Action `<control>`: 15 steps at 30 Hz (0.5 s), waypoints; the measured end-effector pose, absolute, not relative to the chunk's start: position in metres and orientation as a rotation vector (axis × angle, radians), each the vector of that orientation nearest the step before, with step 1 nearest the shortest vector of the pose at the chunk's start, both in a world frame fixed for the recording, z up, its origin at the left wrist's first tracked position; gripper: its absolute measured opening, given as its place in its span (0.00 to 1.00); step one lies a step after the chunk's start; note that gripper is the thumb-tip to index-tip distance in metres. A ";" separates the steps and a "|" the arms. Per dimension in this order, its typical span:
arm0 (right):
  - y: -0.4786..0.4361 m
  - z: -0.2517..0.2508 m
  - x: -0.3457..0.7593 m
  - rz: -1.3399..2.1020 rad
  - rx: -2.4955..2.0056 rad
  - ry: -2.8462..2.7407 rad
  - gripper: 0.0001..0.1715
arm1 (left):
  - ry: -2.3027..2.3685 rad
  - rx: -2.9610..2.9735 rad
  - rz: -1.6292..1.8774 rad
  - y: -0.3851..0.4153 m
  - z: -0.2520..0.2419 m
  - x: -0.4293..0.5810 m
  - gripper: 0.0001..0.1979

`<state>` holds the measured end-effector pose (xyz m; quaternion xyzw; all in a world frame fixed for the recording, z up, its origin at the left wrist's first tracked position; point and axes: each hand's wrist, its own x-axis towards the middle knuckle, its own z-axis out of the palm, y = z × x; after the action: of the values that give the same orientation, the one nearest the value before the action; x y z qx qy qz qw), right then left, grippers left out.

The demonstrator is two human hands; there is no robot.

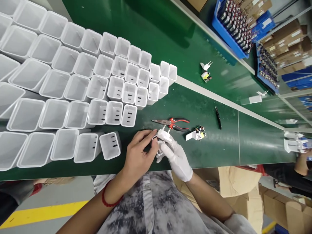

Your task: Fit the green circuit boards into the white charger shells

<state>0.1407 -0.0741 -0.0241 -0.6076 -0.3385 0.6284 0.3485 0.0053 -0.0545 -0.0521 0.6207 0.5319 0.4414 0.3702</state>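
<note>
Near the front edge of the green bench, my left hand (141, 150) is bare and my right hand (177, 157) wears a white glove. Between them is a white two-pin power plug piece (164, 134), its pins pointing up and away. Both hands have their fingers closed around it, with a dark wire and an open white casing (159, 148) just below. My fingers partly hide the casing's inside. Just beyond my hands lie red-handled long-nose pliers (172, 123). To the right rests another white plug part with an attached circuit board (196, 133).
Rows of open white plastic cases (97, 87) cover the left side. A black pen (218, 117) lies to the right. Farther back are loose plug parts (206, 66) and a blue tray (232, 29) of components. Another person's arm (302, 164) shows at the far right.
</note>
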 end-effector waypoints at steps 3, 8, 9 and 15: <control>-0.077 -0.023 0.139 1.622 -1.603 -0.827 0.27 | 1.381 1.611 1.137 -0.055 -0.053 0.006 0.13; -0.081 -0.028 0.136 1.555 -1.613 -0.829 0.27 | 1.373 1.600 1.135 -0.056 -0.054 0.006 0.13; -0.080 -0.028 0.136 1.566 -1.610 -0.824 0.28 | 1.370 1.597 1.130 -0.055 -0.054 0.006 0.13; -0.071 -0.032 0.135 1.393 -1.663 -0.981 0.24 | 1.357 1.601 1.115 -0.054 -0.052 0.004 0.13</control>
<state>0.1350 -0.0706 -0.0315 -0.6486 -0.3827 0.5432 0.3714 0.0037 -0.0544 -0.0521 0.6249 0.5297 0.4353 0.3733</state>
